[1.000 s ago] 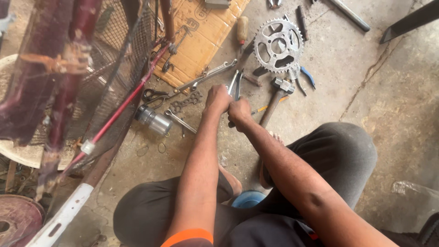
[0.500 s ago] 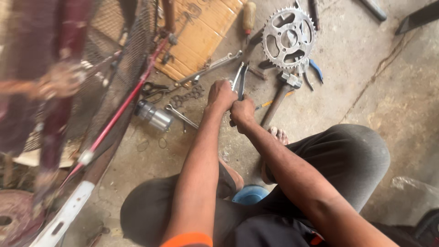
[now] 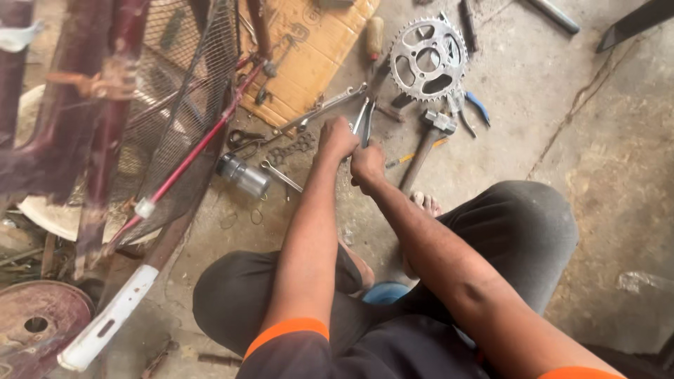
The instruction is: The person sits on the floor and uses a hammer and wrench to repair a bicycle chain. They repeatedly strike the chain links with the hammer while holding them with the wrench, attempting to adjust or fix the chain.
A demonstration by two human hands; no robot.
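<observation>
Steel pliers [image 3: 362, 121] sit between my two hands, jaws pointing to the far side toward the sprocket, handles drawn back into my palms. My left hand [image 3: 335, 138] is clenched, its grip wrapped on the left handle of the pliers; my right hand [image 3: 368, 165] is closed just near of it, and I judge it steadies the other handle or some small part there, though the fingers hide what lies inside. Both fists touch or nearly touch, which keeps the tool braced over the floor rather than resting on it.

Outward from there, a toothed sprocket [image 3: 428, 59] lies flat on the concrete floor [image 3: 618, 161], far and a little right of the pliers. A hammer [image 3: 425, 144] lies just right of my hands, head far, wooden handle angled near toward a bare foot [image 3: 425, 204]. A long spanner [image 3: 324, 109] runs leftward onto a piece of cardboard [image 3: 309, 49], likely laid down to keep small parts off the grit. A small metal canister [image 3: 242, 175] lies on its side to the left, with a short length of chain [image 3: 289, 149] beside it. Blue-handled pliers [image 3: 477, 109] rest right of the sprocket. A dark red frame with wire mesh [image 3: 175, 112] leans across the left side, within arm's reach of the spread tools.
</observation>
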